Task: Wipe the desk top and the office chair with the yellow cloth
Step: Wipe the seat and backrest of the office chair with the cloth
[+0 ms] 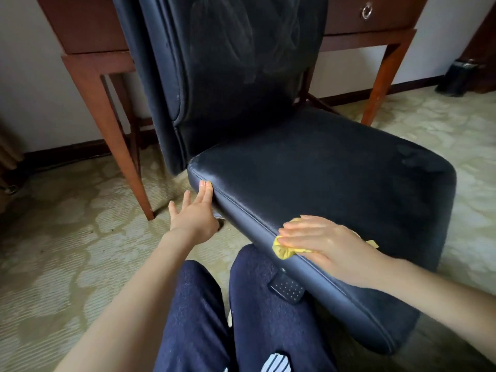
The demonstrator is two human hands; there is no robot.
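At the bottom edge, the person's knees in dark blue trousers (249, 304) fill the foreground; a white-striped shoe (273, 362) is cut off by the frame. Just beyond the knees, a black dotted plastic lever (286, 288) sticks out from under the seat, its base hidden.

The right hand (322, 242) lies flat with straight fingers on the crumpled yellow cloth (283, 249), pressing it onto the near edge of the seat. The hand covers most of the cloth: only a bunched end below the fingertips and a small corner behind the wrist show.

The left hand (193, 210) holds nothing. Its fingers are straight and the tips touch the seat's near left corner, with the thumb spread apart.

The black leather office chair (322, 170) stands on pale green patterned carpet (67, 251), its base hidden under the seat. Its smeared tall backrest (236, 63) is cut off at the top.

Behind it stands the reddish-brown wooden desk (88, 30), with a metal ring pull (366, 10) on a drawer; the desk top is out of view. At the far right, by the wall, sits a dark object (456, 76), too dim to identify.
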